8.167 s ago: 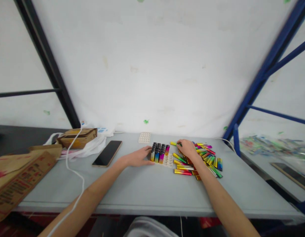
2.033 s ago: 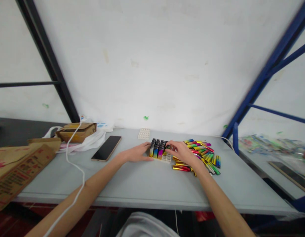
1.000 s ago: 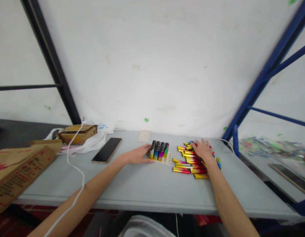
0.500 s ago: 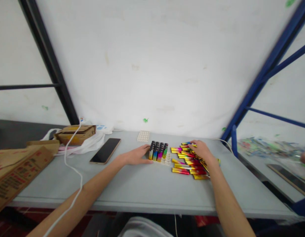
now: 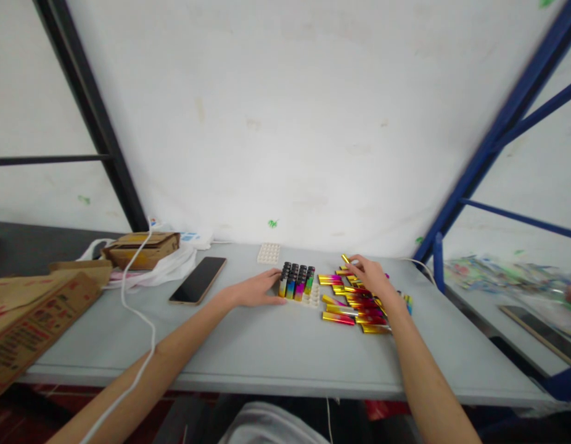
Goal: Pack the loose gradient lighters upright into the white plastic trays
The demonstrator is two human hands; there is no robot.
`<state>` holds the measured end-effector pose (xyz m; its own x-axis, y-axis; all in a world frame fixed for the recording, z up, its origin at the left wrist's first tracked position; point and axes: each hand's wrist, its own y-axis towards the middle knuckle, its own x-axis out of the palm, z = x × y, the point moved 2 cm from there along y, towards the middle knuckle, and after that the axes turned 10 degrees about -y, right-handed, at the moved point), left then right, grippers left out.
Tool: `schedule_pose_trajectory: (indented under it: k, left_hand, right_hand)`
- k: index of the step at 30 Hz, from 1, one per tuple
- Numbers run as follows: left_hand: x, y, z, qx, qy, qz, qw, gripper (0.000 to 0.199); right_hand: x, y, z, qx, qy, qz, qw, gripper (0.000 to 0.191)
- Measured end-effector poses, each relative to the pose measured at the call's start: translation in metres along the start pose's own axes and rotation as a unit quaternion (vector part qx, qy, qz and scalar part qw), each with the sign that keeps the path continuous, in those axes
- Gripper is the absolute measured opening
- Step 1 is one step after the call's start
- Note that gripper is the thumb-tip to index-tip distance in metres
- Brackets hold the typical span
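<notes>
My left hand grips the left side of a white knobbed tray, thumb at its front corner and fingers behind. Several upright shiny tubes with black tops fill the left part of this tray; their bodies run through silver, blue, magenta and green. My right hand is closed over the back of a loose pile of shiny gold-and-red tubes. Between its thumb and fingers one gold tube sticks out, tilted up to the left. The hand hides part of the pile.
Behind the tray lies a second white knobbed tray. A phone, a white plastic bag and cardboard boxes occupy the left. A white cable hangs across my left forearm. Blue metal framing rises at right, a person's hand beyond it.
My right hand has lifted slightly from the pile, and a gold tube now shows raised in its fingers. My left hand stays at the tray.
</notes>
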<state>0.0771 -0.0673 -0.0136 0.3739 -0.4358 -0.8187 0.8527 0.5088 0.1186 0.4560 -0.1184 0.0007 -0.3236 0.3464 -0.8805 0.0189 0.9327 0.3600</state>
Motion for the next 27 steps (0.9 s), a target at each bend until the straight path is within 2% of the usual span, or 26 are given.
schedule_pose_trajectory:
  k: [4, 6, 8, 12, 14, 17, 20, 23, 27]
  left_hand:
    - [0.0, 0.0, 0.0, 0.006, -0.003, -0.002, 1.0, 0.082]
    - [0.0, 0.0, 0.0, 0.003, -0.004, -0.006, 1.0, 0.082]
    - [0.0, 0.0, 0.001, -0.002, -0.004, -0.008, 1.0, 0.083]
    - [0.0, 0.0, 0.0, 0.003, -0.006, -0.003, 1.0, 0.082]
    - [0.0, 0.0, -0.001, 0.005, -0.01, -0.002, 1.0, 0.081]
    - [0.0, 0.0, -0.001, -0.001, -0.013, -0.005, 1.0, 0.08]
    - [0.0, 0.001, 0.0, -0.003, -0.014, -0.01, 1.0, 0.08]
    - [0.0, 0.001, 0.001, -0.001, -0.017, -0.007, 1.0, 0.08]
    - [0.001, 0.001, 0.0, 0.004, -0.017, -0.002, 1.0, 0.079]
  right_hand:
    - [0.003, 0.004, -0.018, 0.018, 0.068, 0.089, 0.994, 0.042]
    - [0.01, 0.006, -0.027, 0.041, 0.117, 0.096, 0.988, 0.048]
    - [0.018, 0.007, -0.039, 0.052, 0.179, 0.073, 0.98, 0.055]
    - [0.027, 0.002, -0.064, 0.03, 0.303, 0.019, 0.952, 0.061]
    - [0.027, -0.003, -0.075, 0.025, 0.364, -0.005, 0.931, 0.06]
    - [0.026, -0.011, -0.09, 0.013, 0.459, -0.074, 0.885, 0.057]
    - [0.028, -0.016, -0.098, 0.036, 0.491, -0.138, 0.859, 0.057]
    - [0.032, -0.016, -0.099, 0.07, 0.474, -0.145, 0.865, 0.058]
    - [0.034, -0.015, -0.099, 0.054, 0.426, -0.126, 0.894, 0.053]
